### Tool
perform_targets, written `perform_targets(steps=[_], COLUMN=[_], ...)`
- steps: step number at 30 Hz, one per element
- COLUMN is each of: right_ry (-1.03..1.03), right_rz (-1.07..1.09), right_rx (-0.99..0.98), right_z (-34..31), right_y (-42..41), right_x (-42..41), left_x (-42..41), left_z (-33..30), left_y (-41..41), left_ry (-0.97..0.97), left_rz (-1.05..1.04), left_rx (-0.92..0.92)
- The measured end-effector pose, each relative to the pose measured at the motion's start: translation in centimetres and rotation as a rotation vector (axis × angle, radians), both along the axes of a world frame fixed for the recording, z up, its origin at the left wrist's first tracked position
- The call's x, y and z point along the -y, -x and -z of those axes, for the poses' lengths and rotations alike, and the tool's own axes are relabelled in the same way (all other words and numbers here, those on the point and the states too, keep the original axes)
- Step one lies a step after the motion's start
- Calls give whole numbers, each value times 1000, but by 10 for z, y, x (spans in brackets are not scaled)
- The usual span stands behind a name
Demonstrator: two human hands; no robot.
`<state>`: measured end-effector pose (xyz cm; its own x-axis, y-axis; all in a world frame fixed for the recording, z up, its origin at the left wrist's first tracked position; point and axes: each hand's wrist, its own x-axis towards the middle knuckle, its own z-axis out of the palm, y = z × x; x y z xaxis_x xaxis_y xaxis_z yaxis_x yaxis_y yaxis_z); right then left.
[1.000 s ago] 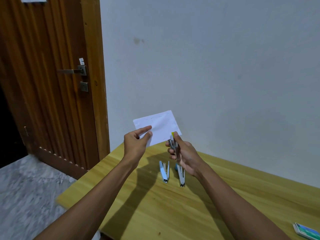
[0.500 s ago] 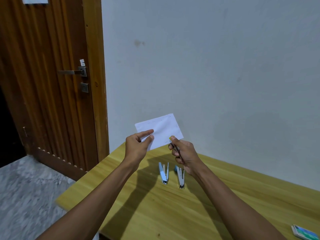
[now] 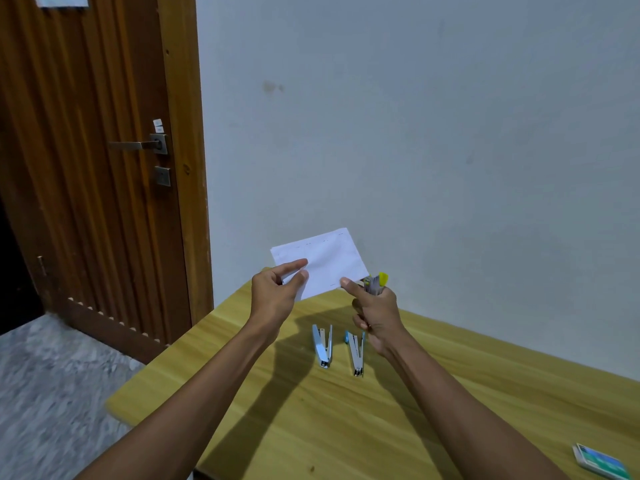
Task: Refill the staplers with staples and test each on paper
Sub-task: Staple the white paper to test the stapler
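Note:
My left hand (image 3: 275,292) pinches the lower left corner of a small white paper (image 3: 325,258), held up above the table. My right hand (image 3: 375,311) grips a yellow-tipped stapler (image 3: 375,284), pointing up at the paper's lower right corner, with my thumb touching the paper's edge. Two more staplers lie on the wooden table (image 3: 346,427) below my hands. The left stapler (image 3: 322,345) and the right stapler (image 3: 356,353), which has a blue end, both lie spread in a V.
A small box with a green and blue label (image 3: 601,464), likely staples, lies at the table's near right corner. A white wall stands behind the table. A wooden door (image 3: 86,168) with a metal handle is at the left, over a grey speckled floor.
The yellow stapler has come off the paper's lower right edge and now sits just right of it. Both hands and the paper stay raised over the table.

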<state>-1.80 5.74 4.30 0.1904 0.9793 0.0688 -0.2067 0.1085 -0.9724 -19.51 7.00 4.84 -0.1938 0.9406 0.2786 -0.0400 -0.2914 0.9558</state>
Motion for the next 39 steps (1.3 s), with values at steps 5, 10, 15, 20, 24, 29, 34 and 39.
perform_targets(steps=[5,10,15,20,24,29,34,39], right_ry=[28,79,223,270,248,331,398,398], right_rz=[138,151,62,-15,95,132,151,122], right_rx=[81,128,229,516,951,1130,1179,1215], right_z=[-1,-1,-5,8,19,32,40,47], right_y=[8,9,-16,-45,-56,-59,-58,-55], right_x=[-4,-6,-3,0,2,6,13,18], left_x=[-1,-5,-15,-12,-12,-8,-6,1], left_z=[2,6,28,55,78,97,107,94], left_y=[-3,3,33,56,67,68,63,46], left_ry=[11,38,127,307,359,434,316,280], left_rz=[12,4,-164,-366,-412,-468,-514,-359], left_rx=[13,-11,-88,-242,-352,-721,-1164,-1090])
